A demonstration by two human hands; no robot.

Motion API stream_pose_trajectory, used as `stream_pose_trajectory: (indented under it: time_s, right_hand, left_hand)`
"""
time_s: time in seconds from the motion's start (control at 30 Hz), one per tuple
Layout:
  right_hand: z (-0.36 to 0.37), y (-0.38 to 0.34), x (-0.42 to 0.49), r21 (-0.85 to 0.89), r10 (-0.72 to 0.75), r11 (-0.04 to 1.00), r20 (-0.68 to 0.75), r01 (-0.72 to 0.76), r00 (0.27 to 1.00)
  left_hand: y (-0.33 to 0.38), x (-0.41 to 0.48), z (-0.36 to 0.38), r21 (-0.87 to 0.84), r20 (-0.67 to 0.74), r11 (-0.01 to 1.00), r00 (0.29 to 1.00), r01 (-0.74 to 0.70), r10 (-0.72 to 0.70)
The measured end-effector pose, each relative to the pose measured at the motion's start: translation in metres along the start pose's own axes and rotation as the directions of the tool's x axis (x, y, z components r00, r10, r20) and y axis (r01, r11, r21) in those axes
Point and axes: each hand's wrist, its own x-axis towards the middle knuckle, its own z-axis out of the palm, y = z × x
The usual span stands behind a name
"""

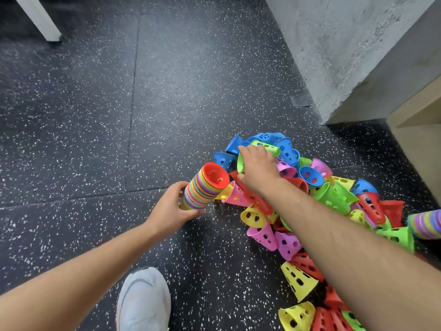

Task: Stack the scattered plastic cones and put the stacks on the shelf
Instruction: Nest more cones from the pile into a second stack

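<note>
The left hand (170,209) grips a tilted stack of nested cones (205,186) by its narrow end, the red open mouth facing up and right, just left of the pile of loose cones (334,201) on the speckled black floor (95,115). The right hand (256,167) closes on a green cone (265,149) at the pile's far end. A second stack (426,223) lies at the right edge.

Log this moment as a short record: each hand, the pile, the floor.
left hand: grips a tilted multicolour stack of cones, red cone outermost
right hand: closed on a green cone atop the pile
pile of loose cones: blue, pink, red, yellow, green, beside the wall
floor: dark, speckled
second stack: right edge, lying down
</note>
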Motion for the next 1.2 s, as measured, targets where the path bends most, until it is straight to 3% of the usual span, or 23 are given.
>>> stream_pose_trajectory:
  time_s: [0.17,0.27,0.37,0.43,0.53,0.7,0.8,0.93,1.2]
  right_hand:
    - [0.007,0.0,-0.001,0.052,0.016,0.999,-0.063,-0.013,0.998]
    - [-0.003,0.004,-0.01,0.283,0.098,0.958,-0.179,-0.044,0.979]
    - [-0.024,-0.001,-0.023,0.599,0.263,0.799,-0.28,-0.047,0.923]
    - [-0.04,-0.009,-0.033,0.751,0.327,0.66,-0.271,-0.013,0.905]
    - [-0.054,-0.023,-0.048,0.834,0.261,0.551,-0.191,0.017,0.946]
    - [-0.04,-0.03,-0.06,0.728,0.03,0.684,0.031,-0.043,0.999]
    - [-0.024,-0.02,-0.062,0.698,0.127,0.71,-0.005,-0.088,0.992]
    - [-0.013,0.009,-0.045,0.426,0.275,0.885,-0.155,-0.187,0.949]
    - [-0.007,0.032,0.017,0.034,0.132,0.991,-0.034,-0.131,0.991]
  left_hand:
    - [-0.004,0.001,0.001,-0.016,0.017,1.0,1.0,-0.002,0.002]
    - [-0.004,0.0,0.002,-0.026,0.011,1.0,1.0,0.003,-0.003]
    - [-0.004,0.0,0.001,-0.028,0.013,1.0,1.0,0.001,-0.001]
    - [-0.003,-0.001,0.001,-0.037,0.017,0.999,1.0,0.001,0.0]
    - [-0.001,-0.001,0.002,-0.049,0.012,0.999,1.0,-0.007,0.007]
    - [0.0,-0.002,0.008,-0.079,0.005,0.997,1.0,-0.019,0.019]
    - [-0.002,-0.004,0.01,-0.076,0.016,0.997,1.0,-0.024,0.025]
    - [-0.002,-0.001,0.011,-0.043,0.045,0.998,0.998,-0.036,0.038]
    - [-0.001,0.007,0.009,0.008,0.073,0.999,0.997,-0.033,0.032]
